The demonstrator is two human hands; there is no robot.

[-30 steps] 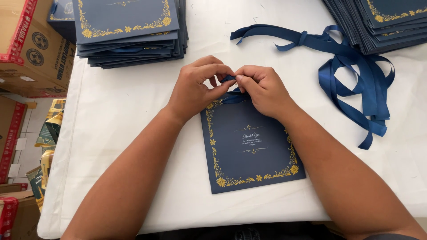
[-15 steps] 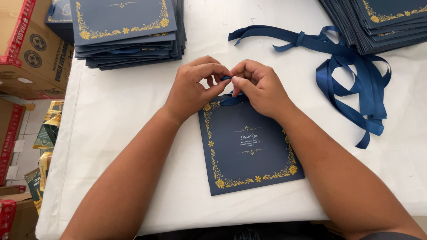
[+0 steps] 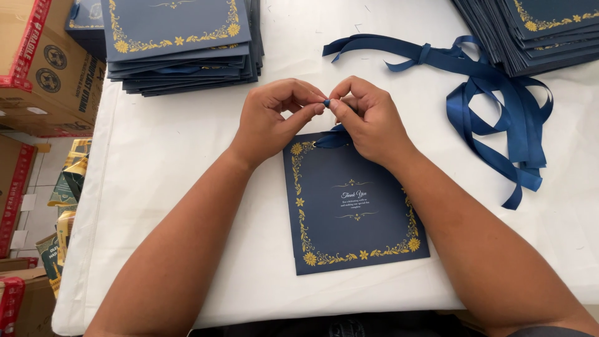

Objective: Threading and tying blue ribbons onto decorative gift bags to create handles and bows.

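A flat navy paper bag (image 3: 354, 206) with a gold floral border lies on the white table (image 3: 187, 162) in front of me. A navy ribbon handle (image 3: 332, 138) comes up from its top edge. My left hand (image 3: 274, 118) and my right hand (image 3: 368, 118) meet just above the bag. Both pinch the small end of that ribbon between thumb and fingertips, knuckles nearly touching. Most of the ribbon between the fingers is hidden.
A stack of the same navy bags (image 3: 181, 43) sits at the back left, another stack (image 3: 536, 28) at the back right. Loose navy ribbons (image 3: 499, 106) lie tangled on the right. Cardboard boxes (image 3: 43, 68) stand left of the table.
Both hands stay together at the bag's top edge; the fingers have shifted slightly on the ribbon end. The bag has not moved.
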